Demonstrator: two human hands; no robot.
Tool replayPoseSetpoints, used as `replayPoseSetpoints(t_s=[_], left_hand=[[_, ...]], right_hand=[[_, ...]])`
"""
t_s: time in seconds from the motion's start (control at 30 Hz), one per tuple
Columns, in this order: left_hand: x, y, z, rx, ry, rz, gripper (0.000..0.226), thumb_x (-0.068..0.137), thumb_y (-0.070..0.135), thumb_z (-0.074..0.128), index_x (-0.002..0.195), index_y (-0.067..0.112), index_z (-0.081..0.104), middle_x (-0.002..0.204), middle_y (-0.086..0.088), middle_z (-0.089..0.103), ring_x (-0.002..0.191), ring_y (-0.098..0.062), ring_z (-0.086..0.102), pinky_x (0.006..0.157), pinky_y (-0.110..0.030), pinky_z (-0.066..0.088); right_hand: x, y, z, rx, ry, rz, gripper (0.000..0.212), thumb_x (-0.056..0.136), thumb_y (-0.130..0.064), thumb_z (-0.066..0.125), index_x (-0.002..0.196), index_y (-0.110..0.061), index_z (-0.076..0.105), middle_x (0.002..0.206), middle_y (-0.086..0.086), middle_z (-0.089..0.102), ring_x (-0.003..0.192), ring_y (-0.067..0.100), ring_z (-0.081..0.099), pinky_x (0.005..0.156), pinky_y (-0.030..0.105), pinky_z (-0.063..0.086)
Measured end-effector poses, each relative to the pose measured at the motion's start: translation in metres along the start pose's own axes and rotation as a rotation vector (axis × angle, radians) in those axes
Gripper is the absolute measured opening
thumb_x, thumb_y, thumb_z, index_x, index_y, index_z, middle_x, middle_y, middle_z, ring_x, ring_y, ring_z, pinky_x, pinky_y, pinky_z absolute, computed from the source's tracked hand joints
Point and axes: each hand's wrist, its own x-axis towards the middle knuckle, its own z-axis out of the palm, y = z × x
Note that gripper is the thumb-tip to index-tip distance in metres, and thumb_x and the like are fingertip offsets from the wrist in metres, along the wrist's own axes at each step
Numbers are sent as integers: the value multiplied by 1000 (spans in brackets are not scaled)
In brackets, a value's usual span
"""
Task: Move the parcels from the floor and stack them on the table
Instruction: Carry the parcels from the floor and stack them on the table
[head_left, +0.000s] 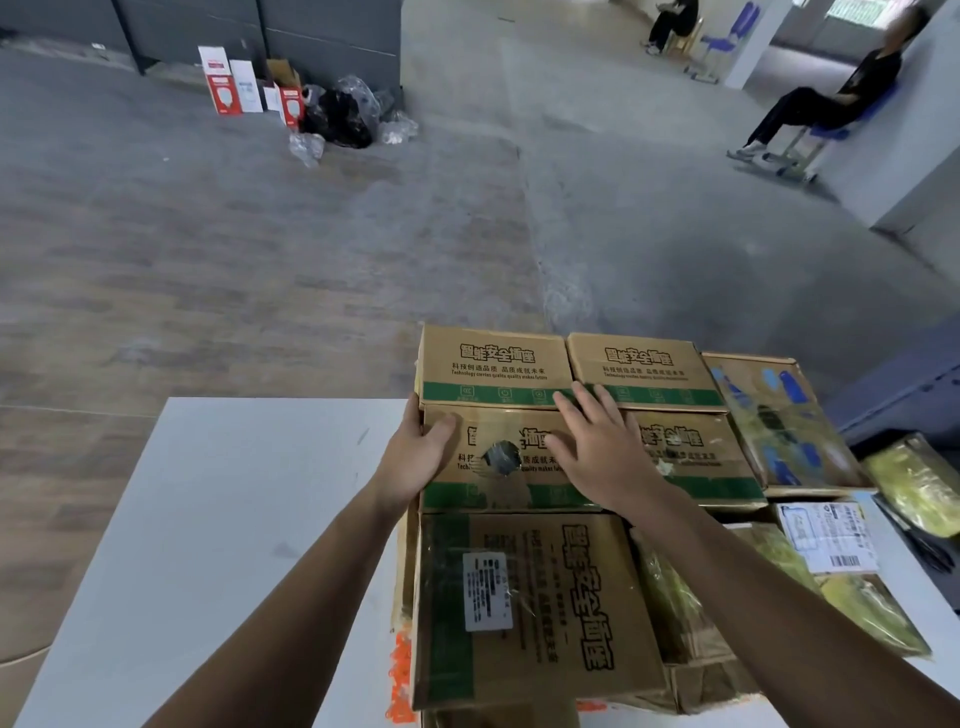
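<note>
Parcel: middle carton (511, 483), on top of the pile on the white table (208, 519), between the far carton (493, 364) and the near carton (530, 608), edges touching.
L hand (415, 457): grips the carton's left edge, thumb on top, fingers round the side; prob. to steer it into line.
R hand (597, 447): flat on the lid, fingers straight and spread, grasping nothing; seems to press it against its neighbours.
Why packed tight: I think a level layer carries the next parcels better.
Long axis: left-right across the view; print reads upright to the wearer, green strip on the near edge.
Under it: hidden, perhaps a lower layer.
</note>
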Motion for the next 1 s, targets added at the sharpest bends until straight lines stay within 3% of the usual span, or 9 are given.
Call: replayPoseSetpoints(t_s=[0.13, 0.23, 0.37, 0.43, 0.5, 0.57, 0.8, 1.0], left_hand=[[1, 1, 2, -13, 27, -4, 35, 101, 35, 41, 135, 35, 35, 118, 13, 57, 91, -2, 58, 63, -14, 43], [-5, 2, 1, -81, 68, -29, 28, 100, 41, 40, 128, 35, 41, 117, 10, 61, 93, -5, 61, 62, -18, 46], [-32, -8, 6, -114, 85, -36, 16, 100, 40, 44, 114, 37, 39, 97, 22, 54, 78, 6, 53, 52, -8, 45], [-44, -20, 11, -124, 55, -21, 26, 98, 41, 47, 123, 35, 45, 110, 17, 59, 95, -2, 61, 63, -9, 51], [-45, -32, 16, -127, 63, -20, 39, 96, 44, 50, 133, 40, 42, 128, 11, 56, 114, -15, 59, 86, -29, 55], [-44, -34, 18, -142, 70, -33, 42, 95, 44, 49, 136, 40, 39, 132, 9, 54, 117, -18, 57, 93, -39, 52], [-60, -33, 14, -190, 78, -35, 35, 99, 41, 45, 131, 29, 44, 119, 10, 61, 98, -10, 63, 58, -13, 52], [-86, -57, 15, -117, 51, -77, 42, 98, 50, 41, 135, 31, 41, 121, 11, 60, 100, -7, 63, 63, -15, 49]], right_hand=[[-1, -3, 4, -29, 13, 10, 62, 101, -53, 19, 156, -25, 9, 164, -1, 0, 150, 23, -6, 119, 55, 7], [-3, -2, 2, 34, 44, 4, 61, 101, -52, 22, 155, -25, 14, 164, -1, 2, 150, 21, -6, 120, 54, 6], [-20, 0, 10, 44, 65, -5, 61, 101, -51, 24, 155, -24, 14, 164, 0, 0, 150, 19, -9, 121, 51, 1], [-24, -1, 13, 27, 52, -13, 60, 102, -51, 22, 155, -24, 13, 164, -1, -1, 149, 19, -11, 121, 51, 1], [-21, -2, 14, 0, 45, -15, 61, 101, -51, 20, 155, -24, 12, 164, 0, -2, 149, 21, -10, 120, 52, 2], [-18, -3, 14, -22, 37, -13, 62, 101, -52, 18, 155, -23, 11, 164, 0, -3, 150, 22, -10, 120, 53, 3], [-24, -8, 12, -3, 69, 8, 61, 102, -50, 20, 155, -20, 16, 164, 3, -1, 150, 22, -7, 121, 52, 4], [-71, -26, 24, 17, 81, -89, 59, 101, -47, 24, 153, -18, 22, 163, 4, 4, 150, 20, -5, 121, 48, 4]])
